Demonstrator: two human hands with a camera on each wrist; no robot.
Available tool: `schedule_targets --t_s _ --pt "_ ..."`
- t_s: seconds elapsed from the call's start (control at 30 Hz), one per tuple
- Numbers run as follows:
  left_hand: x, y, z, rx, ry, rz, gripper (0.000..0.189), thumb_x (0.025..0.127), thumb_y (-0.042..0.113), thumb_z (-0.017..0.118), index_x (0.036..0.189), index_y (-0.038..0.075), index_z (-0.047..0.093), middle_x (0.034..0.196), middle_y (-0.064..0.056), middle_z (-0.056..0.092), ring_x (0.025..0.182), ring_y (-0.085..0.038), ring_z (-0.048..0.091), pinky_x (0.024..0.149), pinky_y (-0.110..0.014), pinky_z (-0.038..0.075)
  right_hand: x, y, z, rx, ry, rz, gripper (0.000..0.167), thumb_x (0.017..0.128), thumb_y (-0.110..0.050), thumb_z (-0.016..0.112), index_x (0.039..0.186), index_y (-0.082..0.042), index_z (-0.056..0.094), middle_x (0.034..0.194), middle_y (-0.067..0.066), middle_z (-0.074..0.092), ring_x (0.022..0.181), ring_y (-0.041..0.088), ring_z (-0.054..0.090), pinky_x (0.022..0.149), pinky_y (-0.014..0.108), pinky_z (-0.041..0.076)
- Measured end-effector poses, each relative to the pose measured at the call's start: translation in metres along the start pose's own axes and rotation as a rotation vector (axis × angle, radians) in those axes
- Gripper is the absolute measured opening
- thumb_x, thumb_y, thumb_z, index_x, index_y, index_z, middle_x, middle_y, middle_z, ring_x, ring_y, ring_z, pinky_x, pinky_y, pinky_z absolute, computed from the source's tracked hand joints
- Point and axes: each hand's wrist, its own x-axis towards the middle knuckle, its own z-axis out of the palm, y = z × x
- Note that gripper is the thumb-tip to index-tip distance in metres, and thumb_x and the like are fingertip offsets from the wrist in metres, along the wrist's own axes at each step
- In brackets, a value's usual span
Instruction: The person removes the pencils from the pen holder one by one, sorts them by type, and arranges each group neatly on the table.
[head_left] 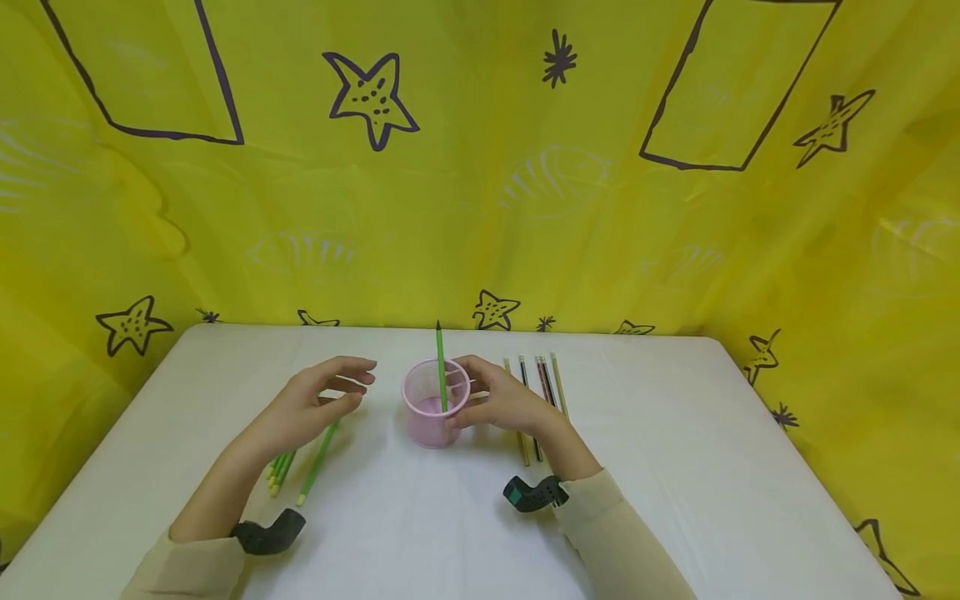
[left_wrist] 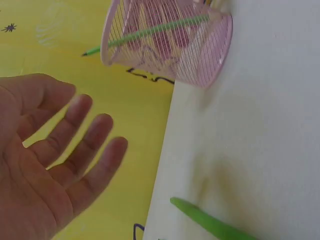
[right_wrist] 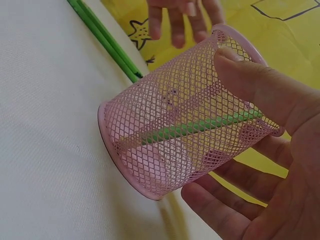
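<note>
A pink mesh pencil cup (head_left: 430, 427) stands near the middle of the white table, with one green pencil (head_left: 441, 367) leaning upright inside it, dark tip up. My right hand (head_left: 501, 398) grips the cup from its right side; in the right wrist view the thumb (right_wrist: 250, 80) lies along the mesh near the rim and the fingers are round the other side. To the left of the cup, my left hand (head_left: 318, 400) hovers with loosely bent fingers and holds nothing. Beneath it lie several green pencils (head_left: 318, 462) with pale yellow ends, partly hidden by the hand and forearm.
Right of the cup, several gold and dark pencils (head_left: 555, 379) lie side by side, partly behind the right hand and wrist. A yellow curtain (head_left: 450, 208) with drawn stars hangs behind and beside the white table (head_left: 675, 467). Each wrist wears a black device (head_left: 268, 533).
</note>
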Motion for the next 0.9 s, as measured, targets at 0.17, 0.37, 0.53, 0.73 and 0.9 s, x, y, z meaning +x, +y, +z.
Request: schedule_targets --t_s 0.17,0.37,0.53,0.73,0.9 --pt "0.006 0.01 0.005 -0.104 0.032 0.055 0.036 0.098 0.014 0.064 0.133 0.016 0.058 0.129 -0.003 0.064 0.116 -0.017 0.063 0.095 -0.028 0.054 0.0 -0.001 0.0 0.001 0.003 0.003 0.076 0.076 -0.003 0.083 0.142 -0.009 0.046 0.134 0.015 0.056 0.125 0.039 0.054 0.099 0.039 0.053" --pt "0.013 0.019 0.013 -0.168 0.075 0.045 0.032 0.099 0.016 0.063 0.131 0.016 0.059 0.13 -0.003 0.063 0.121 -0.018 0.06 0.096 -0.026 0.053 0.001 -0.002 0.0 -0.008 0.008 0.009 0.076 0.075 -0.002 0.083 0.142 -0.01 0.047 0.133 0.013 0.057 0.124 0.036 0.055 0.098 0.038 0.054" --pt "0.024 0.022 0.018 -0.194 0.097 0.016 0.035 0.099 0.02 0.064 0.133 0.018 0.059 0.133 -0.001 0.061 0.126 -0.02 0.055 0.102 -0.038 0.051 0.001 -0.002 0.001 -0.009 0.012 0.007 0.075 0.076 -0.002 0.083 0.141 -0.01 0.048 0.132 0.012 0.057 0.122 0.035 0.057 0.099 0.038 0.053" --pt "0.036 0.021 0.023 -0.301 0.084 -0.024 0.038 0.099 0.024 0.063 0.136 0.02 0.057 0.141 0.001 0.057 0.133 -0.022 0.052 0.109 -0.05 0.044 0.001 -0.002 0.001 0.004 0.011 0.01 0.075 0.076 -0.002 0.082 0.141 -0.009 0.047 0.132 0.014 0.057 0.122 0.037 0.056 0.098 0.038 0.054" --pt "0.047 0.022 0.031 -0.35 0.123 -0.028 0.037 0.1 0.025 0.062 0.135 0.015 0.057 0.139 -0.001 0.058 0.132 -0.022 0.053 0.108 -0.041 0.046 0.0 -0.003 0.0 0.019 0.005 0.011 0.075 0.076 -0.001 0.082 0.142 -0.009 0.047 0.134 0.016 0.056 0.124 0.038 0.055 0.098 0.038 0.054"
